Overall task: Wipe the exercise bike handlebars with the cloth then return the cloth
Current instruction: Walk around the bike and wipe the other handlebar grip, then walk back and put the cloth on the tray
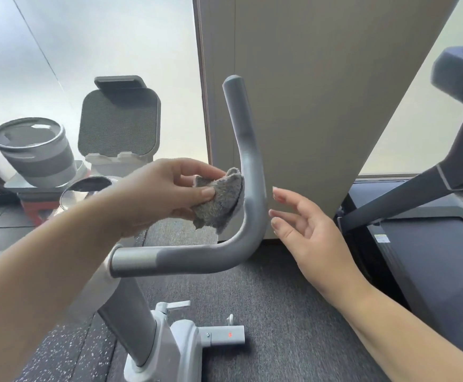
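The right handlebar [248, 150] of the exercise bike is a grey bent tube that runs from the stem, curves at the middle and rises upward. My left hand [158, 194] pinches a small grey fluffy cloth [220, 201] and presses it against the inner side of the tube just above the bend. My right hand [304, 227] hovers just right of the bend with fingers spread, holding nothing and apart from the tube.
A tablet holder [118, 125] and a grey cup holder [34, 150] sit on the bike's console at left. A beige pillar [321, 92] stands behind the handlebar. A treadmill [431, 244] is at right. The bike's stem [133, 318] and base stand on dark floor mat.
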Action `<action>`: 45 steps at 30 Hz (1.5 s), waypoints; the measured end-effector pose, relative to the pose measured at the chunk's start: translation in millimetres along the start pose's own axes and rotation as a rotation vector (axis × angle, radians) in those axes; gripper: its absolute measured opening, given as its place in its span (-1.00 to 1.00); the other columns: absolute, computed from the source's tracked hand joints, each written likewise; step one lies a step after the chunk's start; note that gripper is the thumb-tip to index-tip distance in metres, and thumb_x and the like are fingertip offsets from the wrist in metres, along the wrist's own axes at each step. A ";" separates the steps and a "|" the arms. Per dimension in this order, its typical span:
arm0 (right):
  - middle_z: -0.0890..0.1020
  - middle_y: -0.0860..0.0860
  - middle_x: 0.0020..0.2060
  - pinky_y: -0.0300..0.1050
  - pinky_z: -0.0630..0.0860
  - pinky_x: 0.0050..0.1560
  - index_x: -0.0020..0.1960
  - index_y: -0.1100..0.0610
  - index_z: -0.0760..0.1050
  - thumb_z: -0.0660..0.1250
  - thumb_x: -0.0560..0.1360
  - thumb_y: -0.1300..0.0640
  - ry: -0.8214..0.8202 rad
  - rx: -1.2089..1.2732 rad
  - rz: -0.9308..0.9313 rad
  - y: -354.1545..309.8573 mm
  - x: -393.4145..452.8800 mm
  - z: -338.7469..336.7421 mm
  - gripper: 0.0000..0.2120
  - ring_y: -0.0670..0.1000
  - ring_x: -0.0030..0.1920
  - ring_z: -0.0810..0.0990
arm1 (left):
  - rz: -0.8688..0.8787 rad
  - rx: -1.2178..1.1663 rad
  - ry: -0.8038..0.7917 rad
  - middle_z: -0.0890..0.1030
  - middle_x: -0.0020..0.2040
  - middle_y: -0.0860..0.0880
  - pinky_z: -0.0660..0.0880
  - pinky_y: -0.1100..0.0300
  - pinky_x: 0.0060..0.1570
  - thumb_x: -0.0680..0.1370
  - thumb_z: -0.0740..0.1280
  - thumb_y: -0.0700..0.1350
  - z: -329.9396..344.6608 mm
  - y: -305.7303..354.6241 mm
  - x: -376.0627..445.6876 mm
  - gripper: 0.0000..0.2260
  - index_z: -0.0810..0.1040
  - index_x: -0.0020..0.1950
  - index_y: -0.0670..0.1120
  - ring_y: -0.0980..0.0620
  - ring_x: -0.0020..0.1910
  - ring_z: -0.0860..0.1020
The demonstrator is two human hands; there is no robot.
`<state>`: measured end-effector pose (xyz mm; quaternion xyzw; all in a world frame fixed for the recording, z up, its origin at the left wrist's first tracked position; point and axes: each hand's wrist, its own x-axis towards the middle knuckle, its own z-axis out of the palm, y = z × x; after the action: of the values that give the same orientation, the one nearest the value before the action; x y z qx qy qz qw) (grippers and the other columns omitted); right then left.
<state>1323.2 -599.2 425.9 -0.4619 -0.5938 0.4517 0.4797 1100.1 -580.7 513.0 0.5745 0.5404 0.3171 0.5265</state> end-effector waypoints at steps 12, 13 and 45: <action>0.66 0.07 0.11 0.00 0.60 -0.01 0.33 0.07 0.39 0.19 0.49 -0.26 -0.090 0.481 0.088 -8.5 -45.7 -32.5 -0.45 0.05 0.08 0.66 | 0.310 0.259 0.537 0.52 -0.01 0.10 0.50 0.28 -0.09 0.34 0.54 -0.07 159.5 -20.8 -42.2 -0.66 0.43 -0.06 0.13 0.16 -0.08 0.55; 0.68 0.05 0.05 0.00 0.60 -0.05 0.30 0.06 0.41 0.21 0.46 -0.28 -0.091 0.523 0.127 -8.0 -51.2 -38.7 -0.43 0.03 0.02 0.67 | 0.324 0.261 0.561 0.46 0.00 0.13 0.49 0.28 -0.07 0.34 0.54 -0.09 174.3 -24.0 -42.3 -0.66 0.43 -0.05 0.09 0.20 -0.04 0.51; 0.60 0.02 -0.14 -0.12 0.54 -0.27 -0.11 -0.03 0.51 0.39 0.42 0.08 -0.037 -0.654 0.331 114.4 -264.4 -192.0 -0.91 -0.07 -0.31 0.60 | -0.106 1.324 0.164 0.33 0.44 -0.03 0.05 -0.14 0.43 0.60 0.16 0.05 351.6 -209.7 -190.3 -0.51 0.16 0.49 -0.05 -0.10 0.45 0.20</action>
<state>1555.8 -822.0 298.9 -0.6725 -0.6324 0.3179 0.2163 1327.3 -883.7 267.3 0.7230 0.6869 -0.0649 0.0349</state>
